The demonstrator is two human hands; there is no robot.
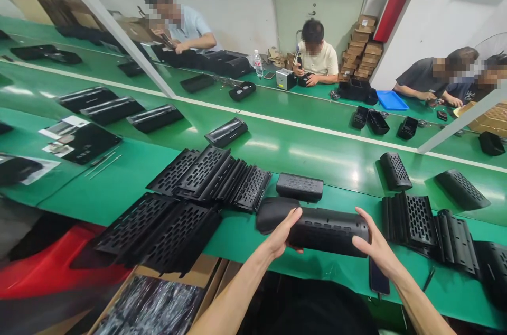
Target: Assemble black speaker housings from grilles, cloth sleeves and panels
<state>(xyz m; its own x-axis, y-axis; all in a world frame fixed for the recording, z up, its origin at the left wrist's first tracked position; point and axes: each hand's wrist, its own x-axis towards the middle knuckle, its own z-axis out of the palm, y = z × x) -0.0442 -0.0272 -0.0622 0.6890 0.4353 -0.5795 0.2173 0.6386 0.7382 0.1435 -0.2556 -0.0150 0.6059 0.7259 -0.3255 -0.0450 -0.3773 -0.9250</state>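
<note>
Between my two hands is a long black speaker housing (330,229), held level just above the green mat. My left hand (287,229) grips its left end, thumb on top and fingers underneath. Around the right end curls my right hand (372,242), thumb on the near face. Behind my left hand lies another dark rounded housing (271,213), partly hidden. A black housing with a slotted grille (300,187) rests just beyond. To the left, perforated black panels (182,229) lie in stacks, and more slotted panels (420,219) stand at the right.
A phone (379,276) lies by my right forearm. Below the bench at left, an open carton (209,271) holds plastic-wrapped parts. Black housings (226,131) sit along the shiny green conveyor (317,152). Several people (320,60) work across it. Slanted white posts (119,28) rise beyond the bench.
</note>
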